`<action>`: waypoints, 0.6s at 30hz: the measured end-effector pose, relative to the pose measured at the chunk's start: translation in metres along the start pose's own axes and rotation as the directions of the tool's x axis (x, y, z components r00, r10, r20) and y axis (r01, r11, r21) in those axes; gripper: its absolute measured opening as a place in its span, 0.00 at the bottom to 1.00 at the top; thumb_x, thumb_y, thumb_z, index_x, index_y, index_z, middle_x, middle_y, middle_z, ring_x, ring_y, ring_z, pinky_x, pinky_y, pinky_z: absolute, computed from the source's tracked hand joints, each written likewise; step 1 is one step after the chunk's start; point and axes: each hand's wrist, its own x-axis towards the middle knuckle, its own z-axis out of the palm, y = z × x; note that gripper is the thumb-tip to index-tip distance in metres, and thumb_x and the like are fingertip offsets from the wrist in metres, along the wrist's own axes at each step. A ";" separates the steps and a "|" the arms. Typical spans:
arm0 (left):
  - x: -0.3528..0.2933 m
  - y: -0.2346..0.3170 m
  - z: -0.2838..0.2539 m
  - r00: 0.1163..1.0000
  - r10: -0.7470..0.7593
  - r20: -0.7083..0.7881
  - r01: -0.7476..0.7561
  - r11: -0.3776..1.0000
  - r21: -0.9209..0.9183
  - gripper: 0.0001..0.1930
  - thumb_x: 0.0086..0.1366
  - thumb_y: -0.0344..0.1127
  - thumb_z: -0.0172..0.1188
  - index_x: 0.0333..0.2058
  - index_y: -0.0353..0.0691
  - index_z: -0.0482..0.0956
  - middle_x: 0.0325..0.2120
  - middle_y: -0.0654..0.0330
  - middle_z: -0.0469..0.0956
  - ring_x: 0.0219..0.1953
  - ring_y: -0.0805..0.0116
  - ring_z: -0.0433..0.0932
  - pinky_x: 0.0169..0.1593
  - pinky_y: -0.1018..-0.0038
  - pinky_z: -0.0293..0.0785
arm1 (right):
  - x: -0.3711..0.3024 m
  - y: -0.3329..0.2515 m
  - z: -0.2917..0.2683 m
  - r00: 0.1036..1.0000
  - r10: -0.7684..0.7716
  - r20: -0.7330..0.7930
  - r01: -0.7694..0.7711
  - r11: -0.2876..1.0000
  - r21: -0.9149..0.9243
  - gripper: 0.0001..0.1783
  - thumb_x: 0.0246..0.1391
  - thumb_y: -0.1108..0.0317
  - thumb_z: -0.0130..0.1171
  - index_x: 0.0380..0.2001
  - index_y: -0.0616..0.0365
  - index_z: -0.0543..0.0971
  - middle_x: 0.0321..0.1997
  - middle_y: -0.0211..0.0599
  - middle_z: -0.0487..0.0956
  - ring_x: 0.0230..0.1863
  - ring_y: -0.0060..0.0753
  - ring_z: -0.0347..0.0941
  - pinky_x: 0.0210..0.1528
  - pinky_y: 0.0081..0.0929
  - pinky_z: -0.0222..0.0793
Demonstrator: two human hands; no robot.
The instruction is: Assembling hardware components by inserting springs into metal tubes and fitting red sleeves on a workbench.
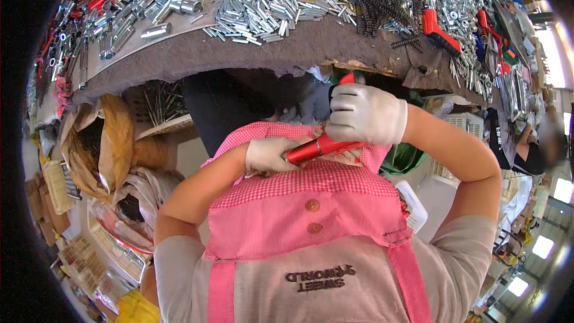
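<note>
A red tubular part [304, 152] with a shiny metal band lies across my lap, over a pink checked apron [311, 186]. My left hand [270, 154], in a white glove, has its fingers wrapped round the tube's left end. Toward the tube's right end, my right hand [366, 113] makes a closed fist, also gloved in white. A red tip [347, 78] and a bit of black stick out above that fist. Whether they join the red tube cannot be made out, since the fist covers the place between them.
The dark-covered bench [239, 58] ahead bears heaps of metal pins [263, 9], thicker metal tubes [173, 0] and dark coil springs [379, 0]. A red and black handle-shaped part [441, 31] lies near its edge. Open sacks [113, 143] stand left; a person [538, 149] is at far right.
</note>
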 end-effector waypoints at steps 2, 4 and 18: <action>0.001 0.000 0.001 1.000 -0.015 0.009 0.016 1.000 -0.014 0.16 0.55 0.35 0.61 0.42 0.39 0.75 0.33 0.61 0.78 0.37 0.70 0.76 0.47 0.74 0.70 | 0.003 0.002 -0.003 1.000 -0.029 -0.001 0.029 0.999 -0.023 0.14 0.32 0.60 0.58 0.27 0.52 0.74 0.25 0.28 0.74 0.32 0.34 0.72 0.40 0.34 0.68; -0.002 0.003 0.002 0.996 0.079 -0.043 -0.081 0.996 -0.042 0.16 0.56 0.37 0.59 0.43 0.40 0.75 0.31 0.58 0.79 0.34 0.66 0.78 0.44 0.72 0.72 | 0.001 0.002 0.000 0.998 -0.061 -0.002 0.060 0.997 -0.049 0.13 0.34 0.61 0.59 0.26 0.52 0.74 0.24 0.29 0.74 0.31 0.35 0.72 0.38 0.35 0.69; -0.036 0.131 -0.078 -0.521 0.745 -0.417 0.154 0.562 0.813 0.39 0.46 0.21 0.54 0.60 0.30 0.52 0.56 0.39 0.61 0.61 0.46 0.59 0.62 0.59 0.58 | 0.041 -0.029 0.030 0.495 0.862 -0.109 0.442 -0.141 0.886 0.18 0.55 0.55 0.55 0.37 0.61 0.72 0.23 0.29 0.73 0.24 0.26 0.70 0.32 0.29 0.68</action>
